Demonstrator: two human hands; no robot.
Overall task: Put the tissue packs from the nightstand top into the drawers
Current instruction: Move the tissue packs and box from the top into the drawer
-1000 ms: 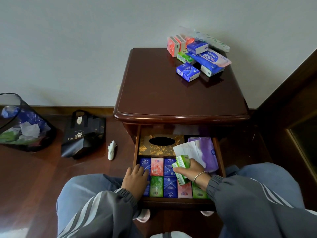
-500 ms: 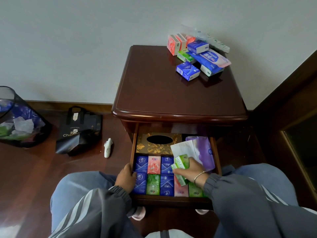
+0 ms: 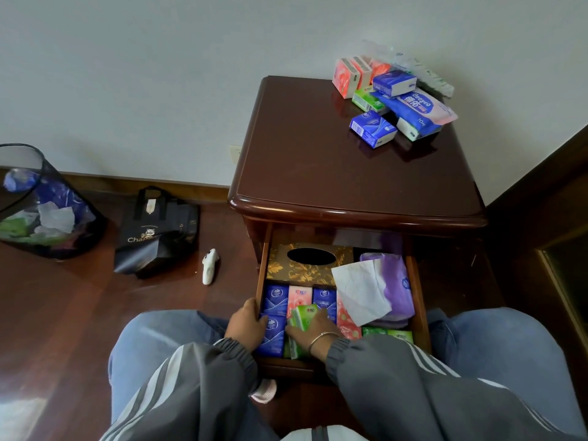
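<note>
Pinching one green tissue pack [image 3: 305, 315], the right grip [image 3: 315, 331] hovers over the front rows of the drawer [image 3: 418, 297]; the left grip [image 3: 246, 324] curls over its left wall. One gold tissue box [image 3: 286, 265] sits back left, one purple pack [image 3: 397, 281] back right. The pile [image 3: 394, 97] on the nightstand [image 3: 318, 160] crowds its back right corner, well apart from the front edge.

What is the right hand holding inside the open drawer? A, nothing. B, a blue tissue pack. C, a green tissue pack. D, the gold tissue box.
C: the right hand grips a green tissue pack above the packs lined up in the drawer.
</note>
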